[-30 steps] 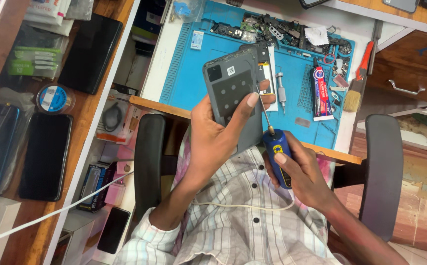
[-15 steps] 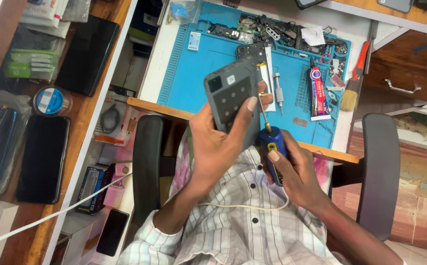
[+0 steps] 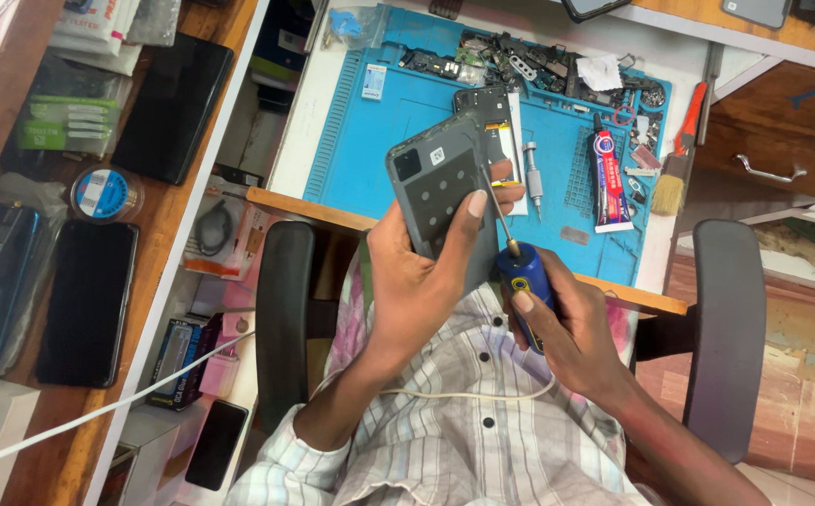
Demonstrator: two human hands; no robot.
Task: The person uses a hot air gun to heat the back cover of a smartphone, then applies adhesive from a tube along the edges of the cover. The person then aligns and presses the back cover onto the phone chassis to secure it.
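Gripping a grey phone [image 3: 440,192] back-up, the left hand [image 3: 426,281] tilts it so its edge faces the right hand [image 3: 571,333], which clasps a blue screwdriver [image 3: 520,276], tip at that edge, above the blue mat [image 3: 370,159].

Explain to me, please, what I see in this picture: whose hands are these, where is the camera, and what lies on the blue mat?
The camera sits on a person's head and looks down, so you see that person's own two hands above a checked shirt. The left hand holds a grey phone, its back side up. The right hand holds a blue screwdriver, whose thin tip touches the phone's edge. On the blue mat lie small phone parts, a tube of glue and a second, silver screwdriver. A brush lies at the mat's right edge. On the wooden shelf to the left lies a black phone.
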